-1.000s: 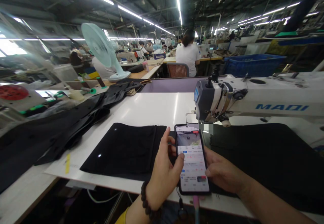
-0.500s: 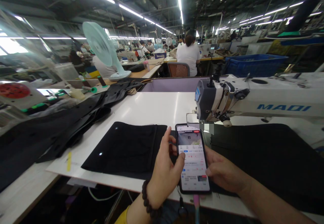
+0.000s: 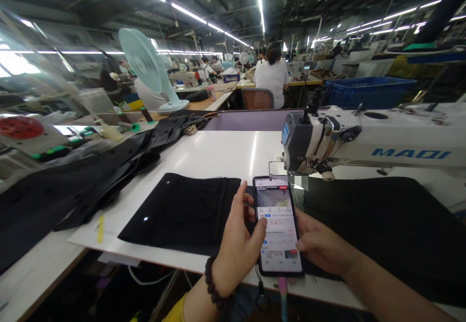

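Observation:
A smartphone [image 3: 278, 244] in a dark case is held upright between both hands, its lit screen facing me. My left hand [image 3: 242, 237] grips its left edge, thumb over the screen's side; a dark bead bracelet circles the wrist. On the right edge, my right hand [image 3: 320, 244] holds the phone, its thumb at the lower side and the other fingers hidden behind. A pink-ended cable [image 3: 283, 285] meets the phone's bottom, and a strap with a ring hangs beside it. Black fabric [image 3: 178, 215] lies left of the hands, and a larger black piece [image 3: 378, 220] lies to the right.
A white MAQI sewing machine [image 3: 400, 137] stands on the white table [image 3: 225, 149] at right. Dark fabric strips [image 3: 109, 166] run along the left. Beyond are a pale green fan [image 3: 145, 64], a blue bin [image 3: 369, 91] and a seated person in white [image 3: 270, 79].
The picture on the upper part of the phone screen has changed, and a dark symbol there has gone. Both hands keep their hold; the view has shifted very slightly.

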`<move>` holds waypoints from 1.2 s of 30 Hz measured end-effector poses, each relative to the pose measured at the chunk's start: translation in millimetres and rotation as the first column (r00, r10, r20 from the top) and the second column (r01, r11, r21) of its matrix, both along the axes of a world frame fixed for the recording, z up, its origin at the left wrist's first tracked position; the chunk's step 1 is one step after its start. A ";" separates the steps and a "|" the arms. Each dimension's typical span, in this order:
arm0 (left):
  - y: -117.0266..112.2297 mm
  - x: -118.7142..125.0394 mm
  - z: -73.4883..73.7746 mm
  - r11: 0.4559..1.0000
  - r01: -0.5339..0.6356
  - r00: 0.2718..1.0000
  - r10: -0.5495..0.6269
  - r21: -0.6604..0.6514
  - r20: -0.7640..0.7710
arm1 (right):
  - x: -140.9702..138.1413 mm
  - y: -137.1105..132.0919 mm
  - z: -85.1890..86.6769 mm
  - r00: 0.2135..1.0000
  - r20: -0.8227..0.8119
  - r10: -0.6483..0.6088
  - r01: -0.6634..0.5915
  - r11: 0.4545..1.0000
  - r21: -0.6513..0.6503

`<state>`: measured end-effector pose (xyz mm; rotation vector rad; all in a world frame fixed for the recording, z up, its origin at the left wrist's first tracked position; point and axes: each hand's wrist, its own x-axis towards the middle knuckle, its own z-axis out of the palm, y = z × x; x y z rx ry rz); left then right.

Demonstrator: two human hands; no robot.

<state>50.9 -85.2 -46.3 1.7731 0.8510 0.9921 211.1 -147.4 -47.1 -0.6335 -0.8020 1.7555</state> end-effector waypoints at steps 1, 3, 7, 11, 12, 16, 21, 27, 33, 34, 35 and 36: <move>-0.2 0.1 -0.2 1.000 0.001 1.000 -0.001 0.002 0.004 | 0.0 0.1 0.0 1.000 -0.001 -0.002 0.002 1.000 -0.003; -0.5 0.4 -0.7 1.000 0.003 1.000 -0.003 0.004 0.012 | 0.2 0.3 -0.2 1.000 0.006 -0.009 0.009 1.000 -0.012; -0.5 0.7 -0.8 1.000 0.005 1.000 -0.005 0.005 0.019 | 0.8 -0.2 -1.9 0.999 0.034 -0.023 0.024 0.999 -0.044; 0.1 0.2 0.1 1.000 0.008 1.000 -0.008 0.007 0.010 | 0.9 -0.8 -4.0 0.999 0.033 -0.030 0.032 0.998 -0.054; 0.1 0.1 0.2 1.000 0.009 1.000 -0.009 0.008 0.009 | 0.9 -0.8 -4.3 0.999 0.030 -0.029 0.030 0.998 -0.055; -0.6 0.0 0.0 1.000 0.003 1.000 -0.003 0.009 0.010 | 1.0 -0.2 -4.3 1.000 0.015 -0.024 0.024 0.998 -0.052; -1.1 0.0 0.1 1.000 0.011 1.000 -0.011 0.000 0.013 | 0.9 0.0 -2.1 1.000 0.013 -0.016 0.016 0.999 -0.029; -1.0 0.5 -0.3 1.000 0.009 1.000 -0.009 -0.011 0.020 | 0.2 0.2 -1.5 1.000 0.015 -0.008 0.008 1.000 -0.007; -1.5 0.9 0.2 1.000 0.006 0.999 -0.005 -0.020 0.036 | -0.2 0.5 -1.5 0.999 0.031 -0.015 0.016 0.999 -0.031; -1.6 0.9 0.6 1.000 0.005 0.999 -0.005 -0.022 0.035 | -0.2 0.6 -1.6 0.999 0.028 -0.016 0.016 0.999 -0.028; -1.6 0.9 1.0 1.000 0.004 1.000 -0.004 -0.023 0.031 | -0.1 0.7 -1.7 1.000 0.022 -0.014 0.014 1.000 -0.022; -1.6 0.9 1.4 1.000 0.003 1.000 -0.003 -0.023 0.027 | 0.0 0.8 -1.8 1.000 0.016 -0.011 0.011 1.000 -0.016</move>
